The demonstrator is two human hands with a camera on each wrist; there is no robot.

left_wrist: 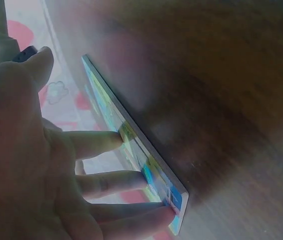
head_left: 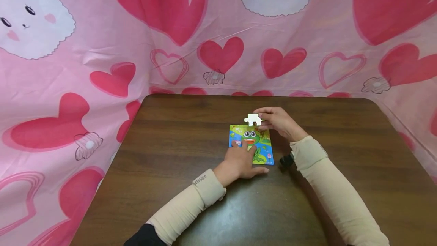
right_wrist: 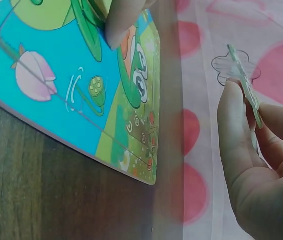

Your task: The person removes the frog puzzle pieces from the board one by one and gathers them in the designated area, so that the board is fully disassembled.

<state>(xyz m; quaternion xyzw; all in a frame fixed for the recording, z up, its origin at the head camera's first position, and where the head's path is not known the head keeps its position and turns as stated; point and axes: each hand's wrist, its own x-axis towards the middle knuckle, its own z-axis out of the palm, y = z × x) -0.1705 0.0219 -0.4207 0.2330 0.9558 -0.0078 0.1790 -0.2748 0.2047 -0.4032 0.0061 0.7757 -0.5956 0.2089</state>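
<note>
A frog jigsaw puzzle point(head_left: 267, 151) in a thin flat tray lies on the wooden table. My left hand point(head_left: 239, 161) rests on its lower left part with straight, spread fingers, the thumb off to the side over the table. In the left wrist view several fingertips press on the puzzle face point(left_wrist: 106, 97). Just beyond the puzzle's far edge, my right hand point(head_left: 281, 122) pinches a jigsaw piece point(head_left: 252, 117), its pale side toward the head camera. The right wrist view shows that piece point(right_wrist: 244, 82) nearly edge-on between thumb and fingers, raised above the puzzle point(right_wrist: 56, 110).
The brown table point(head_left: 191, 136) stretches out around the puzzle on all sides. A pink cloth point(head_left: 239, 26) with hearts hangs behind the table and along its left. A black device point(head_left: 286, 161) sits at the right wrist.
</note>
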